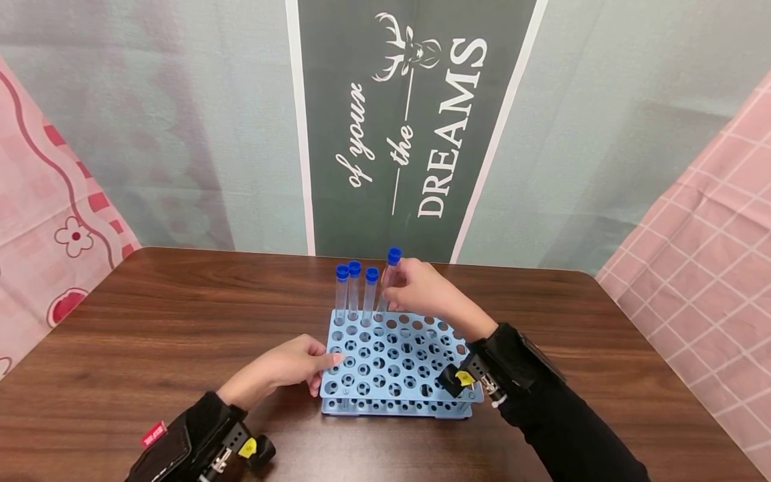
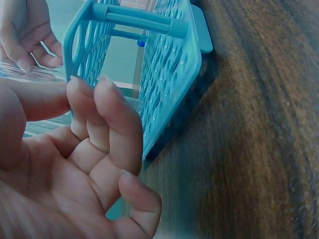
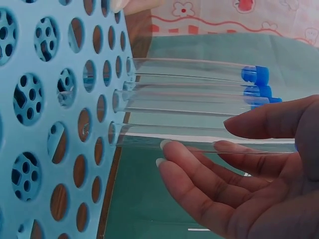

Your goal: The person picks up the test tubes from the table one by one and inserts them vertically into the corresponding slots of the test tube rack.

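Note:
My left hand [image 1: 300,365] grips the left edge of a light blue test tube rack [image 1: 376,396], with its thumb on the top plate. Three clear test tubes with blue caps [image 1: 342,271] stand upright in the rack's far left holes. Beside them, my right hand [image 1: 418,288] pinches a fourth blue-capped test tube [image 3: 149,133], slightly tilted, between thumb and fingers. The lower end of this tube sits at a rack hole in the right wrist view. Close up in the left wrist view, the fingers of my left hand [image 2: 84,159] bend against the rack's edge [image 2: 182,69].
The rack stands on a brown wooden table [image 1: 199,321], its many other holes visible across the top plate. Behind the table hangs a grey-green printed cloth [image 1: 253,134]. Pink patterned cloths [image 1: 711,254] border both sides.

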The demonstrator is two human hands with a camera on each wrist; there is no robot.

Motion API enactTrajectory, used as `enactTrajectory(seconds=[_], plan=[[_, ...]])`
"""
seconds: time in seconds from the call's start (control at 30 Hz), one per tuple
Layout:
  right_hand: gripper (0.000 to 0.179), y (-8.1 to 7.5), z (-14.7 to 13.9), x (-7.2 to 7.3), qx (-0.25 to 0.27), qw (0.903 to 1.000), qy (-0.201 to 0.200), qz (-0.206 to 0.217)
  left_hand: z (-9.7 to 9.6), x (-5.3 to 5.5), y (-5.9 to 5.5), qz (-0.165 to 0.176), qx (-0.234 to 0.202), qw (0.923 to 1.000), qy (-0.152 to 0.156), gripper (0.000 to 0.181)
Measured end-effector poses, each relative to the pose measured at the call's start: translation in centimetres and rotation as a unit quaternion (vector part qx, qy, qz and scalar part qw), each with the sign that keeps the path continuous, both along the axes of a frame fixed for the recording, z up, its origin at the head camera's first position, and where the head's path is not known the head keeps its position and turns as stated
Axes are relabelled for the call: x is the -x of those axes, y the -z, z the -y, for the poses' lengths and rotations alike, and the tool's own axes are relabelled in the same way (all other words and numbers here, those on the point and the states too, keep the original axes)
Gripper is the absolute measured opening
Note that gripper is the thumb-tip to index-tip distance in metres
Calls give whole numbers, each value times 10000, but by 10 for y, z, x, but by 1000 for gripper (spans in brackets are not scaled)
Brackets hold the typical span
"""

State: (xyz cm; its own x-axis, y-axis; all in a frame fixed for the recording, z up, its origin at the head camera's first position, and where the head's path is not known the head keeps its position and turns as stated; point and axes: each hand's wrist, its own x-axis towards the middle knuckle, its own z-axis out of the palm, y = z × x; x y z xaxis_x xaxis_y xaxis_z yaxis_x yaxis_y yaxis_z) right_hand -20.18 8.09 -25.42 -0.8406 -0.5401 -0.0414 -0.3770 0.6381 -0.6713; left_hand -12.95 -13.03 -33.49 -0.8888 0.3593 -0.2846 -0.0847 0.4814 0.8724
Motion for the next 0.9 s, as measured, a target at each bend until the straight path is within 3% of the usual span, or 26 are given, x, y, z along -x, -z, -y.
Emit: enactTrajectory(seconds=[0.4,0.9], plan=[[6,11,6,2,-272,9993,188,171,-1,0,1,-26,29,10000,-40,35],[16,17,6,2,-409,9988,124,224,-1,-1,1,-10,-10,10000,-28,33]])
